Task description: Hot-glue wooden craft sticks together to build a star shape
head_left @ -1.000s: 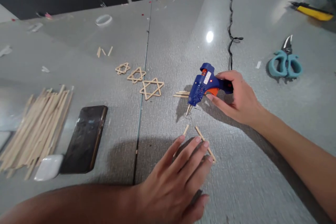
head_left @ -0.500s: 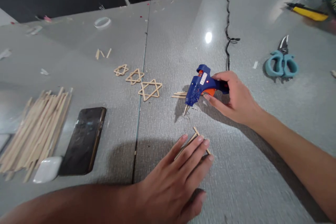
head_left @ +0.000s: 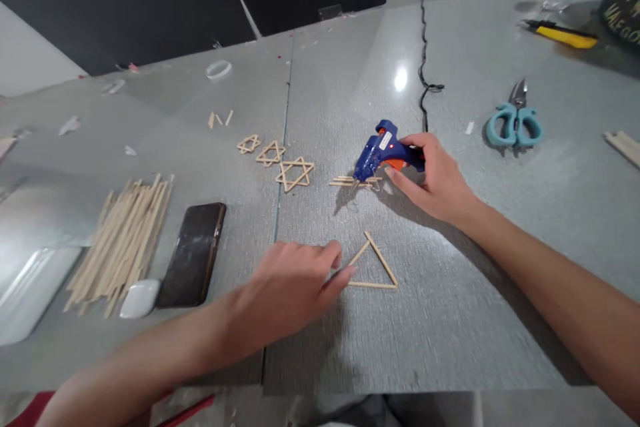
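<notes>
My right hand (head_left: 433, 177) is wrapped round the handle of a blue glue gun (head_left: 371, 157), whose nozzle points down over a few short loose sticks (head_left: 343, 180). Below it, three thin wooden sticks form a triangle (head_left: 384, 260) flat on the table. My left hand (head_left: 305, 280) is closed at the triangle's left corner, thumb and index finger pinched on it; that corner is hidden by the fingers. Three six-pointed stick stars of different sizes lie up and to the left, the largest star (head_left: 295, 173) nearest the glue gun.
A pile of sticks (head_left: 120, 240), a white case (head_left: 140, 298) and a phone (head_left: 194, 253) lie at left. Blue-handled cutters (head_left: 515, 123) and a yellow knife (head_left: 565, 35) are at right. The black cord (head_left: 424, 47) runs behind the glue gun.
My left hand has lifted off the triangle and moved left, from spread flat to a pinch at its left corner. The glue gun's nozzle is now farther from the triangle. The view has shifted.
</notes>
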